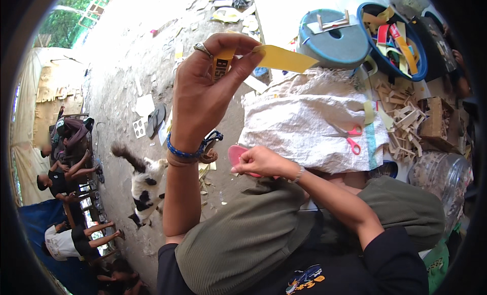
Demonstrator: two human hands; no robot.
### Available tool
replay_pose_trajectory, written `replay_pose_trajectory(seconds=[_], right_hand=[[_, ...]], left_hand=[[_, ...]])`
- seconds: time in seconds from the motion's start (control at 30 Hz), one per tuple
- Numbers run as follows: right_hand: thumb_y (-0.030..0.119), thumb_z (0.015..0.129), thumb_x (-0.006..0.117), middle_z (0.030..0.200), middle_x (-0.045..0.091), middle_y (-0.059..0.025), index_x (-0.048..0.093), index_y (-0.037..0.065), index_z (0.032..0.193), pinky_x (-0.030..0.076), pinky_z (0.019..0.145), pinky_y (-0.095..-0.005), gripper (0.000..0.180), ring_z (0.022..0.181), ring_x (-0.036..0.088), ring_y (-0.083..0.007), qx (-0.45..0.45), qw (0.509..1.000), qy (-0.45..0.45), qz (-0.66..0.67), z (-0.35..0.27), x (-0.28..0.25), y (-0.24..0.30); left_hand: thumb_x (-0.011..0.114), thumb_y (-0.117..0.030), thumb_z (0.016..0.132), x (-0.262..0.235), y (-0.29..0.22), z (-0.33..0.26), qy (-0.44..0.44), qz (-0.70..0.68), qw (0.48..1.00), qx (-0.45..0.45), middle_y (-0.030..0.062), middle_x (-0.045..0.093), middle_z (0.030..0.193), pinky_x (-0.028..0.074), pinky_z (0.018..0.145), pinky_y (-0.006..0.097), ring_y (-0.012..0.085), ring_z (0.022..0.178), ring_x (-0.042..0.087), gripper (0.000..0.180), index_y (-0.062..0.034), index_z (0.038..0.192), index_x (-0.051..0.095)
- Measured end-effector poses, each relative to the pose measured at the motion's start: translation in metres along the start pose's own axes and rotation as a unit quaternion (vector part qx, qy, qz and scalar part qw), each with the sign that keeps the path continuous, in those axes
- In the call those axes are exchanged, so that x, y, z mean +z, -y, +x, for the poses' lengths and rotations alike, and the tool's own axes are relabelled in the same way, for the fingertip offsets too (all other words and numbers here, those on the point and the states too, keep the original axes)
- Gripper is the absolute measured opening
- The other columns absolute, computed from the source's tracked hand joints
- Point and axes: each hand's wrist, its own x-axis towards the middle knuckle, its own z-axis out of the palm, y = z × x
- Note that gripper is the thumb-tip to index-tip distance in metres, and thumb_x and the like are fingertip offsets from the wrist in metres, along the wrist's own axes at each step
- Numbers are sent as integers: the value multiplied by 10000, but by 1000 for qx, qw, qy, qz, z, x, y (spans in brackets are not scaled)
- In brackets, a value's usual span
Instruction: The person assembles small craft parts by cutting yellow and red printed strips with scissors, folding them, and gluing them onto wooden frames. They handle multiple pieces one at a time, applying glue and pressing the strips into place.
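Yellow strip held up, pink scissors gripped low

The left hand (203,92) is raised, thumb and fingers pinched shut on a yellow paper strip (284,59) that juts out to its right, above the far edge of the white woven sack (299,122) spread over the lap. The right hand (261,162) is closed around pink-handled scissors (237,155) at the sack's near left corner, well below the strip. Judging by this, the strip looks uncut. Another pair of pink scissors (351,136) lies near the sack's right edge, and a blue tub of strips (393,41) stands beyond it.
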Motion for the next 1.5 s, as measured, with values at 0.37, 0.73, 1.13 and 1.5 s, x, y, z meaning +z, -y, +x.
replay_pose_trajectory(seconds=[0.37, 0.73, 1.13, 1.5], right_hand=[[155, 1000, 678, 1242, 644, -16, 595, 76, 1317, 518, 791, -245, 337, 1133, 585, -66, -298, 823, -432, 220, -119, -84, 122], [268, 1011, 679, 1209, 648, -14, 582, 70, 1314, 542, 815, -229, 374, 1040, 627, -60, -354, 756, -464, 296, -152, -94, 86], [155, 1003, 681, 1092, 714, -53, 680, -1, 1193, 559, 831, -222, 245, 1009, 669, -81, -279, 791, -407, 361, -181, -103, 62], [201, 999, 698, 995, 719, -20, 685, 14, 1139, 495, 757, -209, 234, 873, 625, -52, -269, 813, -350, 380, -224, -130, 116]], left_hand=[[673, 51, 943, 82, -26, -46, -61, 36, 995, 65, 120, 703, 1173, 524, 945, 321, 196, 1097, 667, 255, -28, 1185, 656], [671, -15, 978, 121, -32, -60, 41, 126, 990, 54, 108, 675, 1148, 497, 877, 316, 175, 996, 630, 173, -56, 1146, 651], [722, 76, 881, 144, -44, -67, 74, 152, 984, 51, 48, 623, 943, 443, 735, 272, 143, 818, 545, 323, -70, 1165, 675], [830, -98, 814, 121, -100, -9, 103, 256, 949, 156, 127, 649, 1110, 471, 851, 409, 302, 974, 575, 450, -116, 1234, 669]])
